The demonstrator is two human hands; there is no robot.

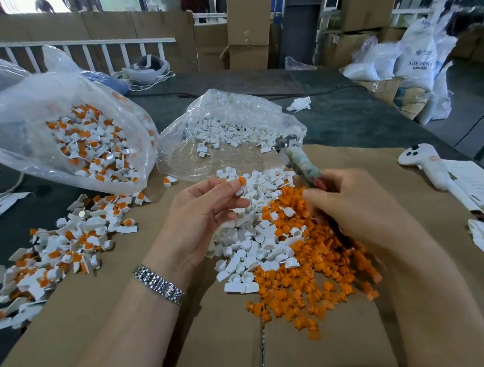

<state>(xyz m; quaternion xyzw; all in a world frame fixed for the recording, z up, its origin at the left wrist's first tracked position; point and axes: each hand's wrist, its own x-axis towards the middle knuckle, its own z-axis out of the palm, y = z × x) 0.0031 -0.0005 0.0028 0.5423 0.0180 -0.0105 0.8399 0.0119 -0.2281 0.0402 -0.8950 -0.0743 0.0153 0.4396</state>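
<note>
Assembled parts (73,244) are lying far left. The left hand (206,209) is pinching a white-and-orange part (240,182) above the white pile (251,246). The right hand (354,207) is gripping a tool (300,164) over the orange pile (315,277).

The right hand (354,207) is blurred and hides the lower end of the wrapped tool (300,164).
</note>
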